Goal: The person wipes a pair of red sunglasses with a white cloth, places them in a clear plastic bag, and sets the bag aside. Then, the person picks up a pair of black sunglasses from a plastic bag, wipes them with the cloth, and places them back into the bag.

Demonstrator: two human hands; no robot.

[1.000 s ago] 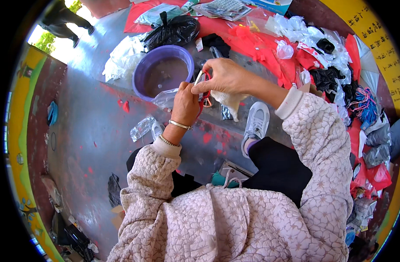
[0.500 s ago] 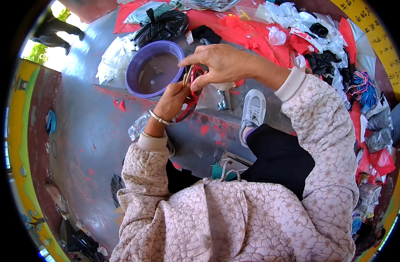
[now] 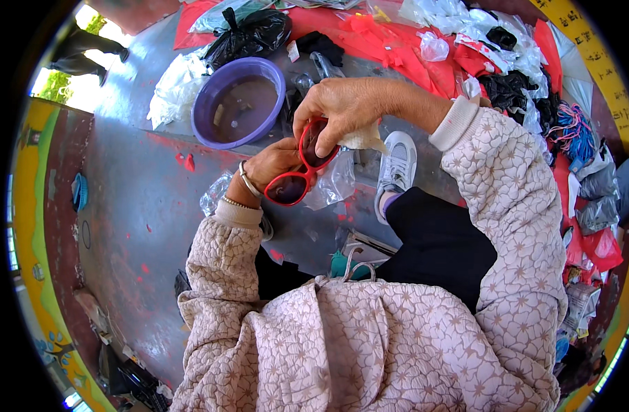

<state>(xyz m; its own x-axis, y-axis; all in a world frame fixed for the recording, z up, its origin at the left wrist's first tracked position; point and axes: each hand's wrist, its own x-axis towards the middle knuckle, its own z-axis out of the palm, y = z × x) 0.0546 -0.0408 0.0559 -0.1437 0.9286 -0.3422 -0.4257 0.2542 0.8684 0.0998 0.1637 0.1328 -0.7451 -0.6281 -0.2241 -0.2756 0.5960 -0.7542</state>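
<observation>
A pair of red-framed sunglasses [image 3: 287, 189] with dark lenses is between my hands, one lens lower left and the other upper right. My left hand [image 3: 272, 165] is closed round the sunglasses near the bridge. My right hand [image 3: 345, 106] pinches the upper lens, with the thumb lying across its face. From beneath my right hand pokes a cream, cloth-like piece [image 3: 364, 139]; whether the fingers hold it is hidden. Just beyond my left hand stands a purple basin [image 3: 201, 113] with murky water and small bits in it.
A black tied bag [image 3: 249, 36] and a white plastic bag [image 3: 175, 93] lie by the basin. Red sheeting [image 3: 397, 58] and heaped plastic bags spread behind and right. A clear plastic bag [image 3: 336, 184] lies below my hands, near my grey shoe [image 3: 399, 165]. Another person's legs [image 3: 84, 51] show far left.
The sunglasses have turned so both lenses now show. My right hand has moved from raised, spread fingers to a pinch on the upper lens. My left hand has lowered slightly.
</observation>
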